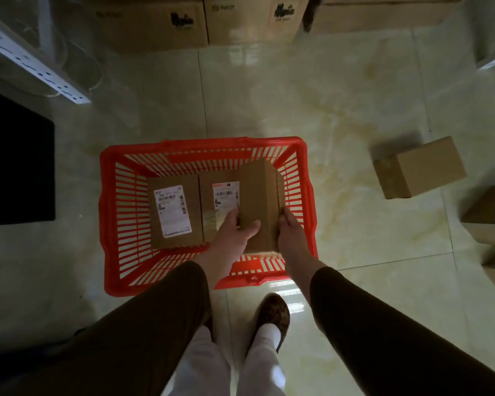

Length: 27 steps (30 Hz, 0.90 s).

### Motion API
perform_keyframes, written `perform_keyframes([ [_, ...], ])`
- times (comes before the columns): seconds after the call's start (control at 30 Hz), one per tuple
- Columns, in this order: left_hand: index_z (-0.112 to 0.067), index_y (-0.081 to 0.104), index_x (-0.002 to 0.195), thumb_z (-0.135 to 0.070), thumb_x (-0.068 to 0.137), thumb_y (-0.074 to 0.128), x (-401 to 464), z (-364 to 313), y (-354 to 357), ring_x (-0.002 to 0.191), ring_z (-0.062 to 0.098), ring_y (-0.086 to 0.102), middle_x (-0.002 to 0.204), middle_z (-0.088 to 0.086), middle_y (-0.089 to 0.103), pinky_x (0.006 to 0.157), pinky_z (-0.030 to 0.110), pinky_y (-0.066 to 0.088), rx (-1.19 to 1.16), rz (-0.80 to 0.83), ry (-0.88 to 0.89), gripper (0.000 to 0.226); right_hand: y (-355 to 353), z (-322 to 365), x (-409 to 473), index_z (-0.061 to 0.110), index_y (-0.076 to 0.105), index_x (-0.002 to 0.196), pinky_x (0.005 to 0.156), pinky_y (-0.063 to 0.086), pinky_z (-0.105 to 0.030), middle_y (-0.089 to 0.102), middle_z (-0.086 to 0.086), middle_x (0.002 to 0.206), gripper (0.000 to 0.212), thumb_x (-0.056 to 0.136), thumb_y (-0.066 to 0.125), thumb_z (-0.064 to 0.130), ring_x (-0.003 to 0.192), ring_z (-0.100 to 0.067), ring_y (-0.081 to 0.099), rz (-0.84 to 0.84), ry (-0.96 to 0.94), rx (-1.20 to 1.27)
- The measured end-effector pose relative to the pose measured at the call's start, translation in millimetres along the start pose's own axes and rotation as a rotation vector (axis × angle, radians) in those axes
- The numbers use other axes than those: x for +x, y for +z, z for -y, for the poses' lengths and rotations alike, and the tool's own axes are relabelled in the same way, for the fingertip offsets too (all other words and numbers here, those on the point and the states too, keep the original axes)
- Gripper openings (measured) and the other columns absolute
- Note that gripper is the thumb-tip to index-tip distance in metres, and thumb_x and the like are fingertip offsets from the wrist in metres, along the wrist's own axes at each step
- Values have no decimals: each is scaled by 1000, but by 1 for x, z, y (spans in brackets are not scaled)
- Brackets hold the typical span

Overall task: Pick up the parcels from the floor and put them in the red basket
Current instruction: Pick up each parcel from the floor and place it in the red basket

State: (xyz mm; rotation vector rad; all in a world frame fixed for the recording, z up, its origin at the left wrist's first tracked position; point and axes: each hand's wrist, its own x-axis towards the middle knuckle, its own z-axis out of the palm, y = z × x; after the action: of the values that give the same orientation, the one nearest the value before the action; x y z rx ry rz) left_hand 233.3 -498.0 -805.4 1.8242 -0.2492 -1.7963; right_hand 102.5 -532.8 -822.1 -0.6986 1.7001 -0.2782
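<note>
1. A person stands over a red basket (pixel 209 147) on a glossy tiled floor (pixel 312 95), holding a plain cardboard parcel (pixel 259 201) between both hands above the basket's right side.
2. The left hand (pixel 235 231) grips the parcel's near left edge, thumb curled across its top face and fingers wrapped down the side.
3. The right hand (pixel 290 232) clasps the parcel's right side; its fingertips are hidden behind the box.
4. Two more parcels already lie flat in the basket, side by side and touching: a left labelled parcel (pixel 173 211) with its white shipping label face up, and a middle labelled parcel (pixel 219 207) that is partly covered by the held box and the left hand.
5. On the floor to the right, well apart from the basket, a loose brown parcel (pixel 419 168) sits tilted at an angle.
6. Further boxes (pixel 489 215) are cut off by the right edge of the frame.
7. Large printed cartons (pixel 200 21) line the far wall.
8. A pale metal shelf rail (pixel 32 64) crosses the far left, with a black mat (pixel 15 164) nearer on the left.
9. Dark sleeves, white trousers and a patterned shoe (pixel 272 311) fill the near foreground.
</note>
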Motion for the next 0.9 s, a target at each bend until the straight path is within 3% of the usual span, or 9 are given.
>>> perform_keyframes([
  [0.1,-31,42,133,-21,93,69,16,6,4,116,20,61,126,-1,65,105,46,48,66,9,20,49,2,-4,12,20,60,129,96,55,-47,69,-6,117,44,108,28,43,109,-26,67,33,33,30],
  [0.2,-29,38,136,-7,93,68,27,12,8,118,19,58,117,-7,62,104,41,48,138,0,63,57,6,-11,22,18,64,120,91,58,-45,72,-6,110,45,107,30,43,103,-25,69,8,29,12],
  [0.33,-31,38,136,-3,92,66,40,19,15,126,23,56,130,-1,60,108,46,47,170,-16,80,59,4,-17,35,14,61,117,65,49,-25,66,3,97,32,109,33,28,84,-13,65,-167,-73,-225],
  [0.4,-28,38,135,-1,92,65,45,20,19,126,23,56,132,0,59,107,45,48,176,-16,91,58,4,-19,39,15,56,114,59,45,-23,63,3,91,29,110,31,29,77,-10,62,-197,-81,-268],
  [0.5,-29,39,131,2,91,64,57,22,25,123,23,58,131,1,61,103,44,52,207,-19,107,56,7,-24,48,16,56,118,68,56,-30,65,2,95,32,111,30,32,80,-14,65,-163,-101,-308],
  [0.6,-33,40,125,4,89,65,69,25,29,119,23,60,128,3,62,98,43,55,249,-28,110,57,10,-29,58,16,58,129,78,62,-38,69,-2,107,33,110,32,23,88,-17,69,-140,-131,-376],
  [0.73,-39,42,115,4,89,64,85,34,30,111,23,65,119,2,65,92,46,57,302,-60,116,55,13,-33,62,20,56,133,78,57,-29,67,3,114,31,109,36,23,94,-14,65,-126,-116,-308],
  [0.83,-37,41,115,4,91,62,89,38,31,99,21,67,105,0,66,79,35,58,368,-81,142,52,15,-35,66,20,51,139,76,54,-24,65,6,115,36,104,49,30,97,-14,64,-107,-145,-276],
  [0.9,-35,40,115,6,91,59,93,39,32,89,18,64,91,-5,61,68,27,49,389,-94,160,51,18,-38,71,21,52,139,74,53,-22,67,7,112,42,100,58,36,96,-14,66,-104,-160,-261],
])
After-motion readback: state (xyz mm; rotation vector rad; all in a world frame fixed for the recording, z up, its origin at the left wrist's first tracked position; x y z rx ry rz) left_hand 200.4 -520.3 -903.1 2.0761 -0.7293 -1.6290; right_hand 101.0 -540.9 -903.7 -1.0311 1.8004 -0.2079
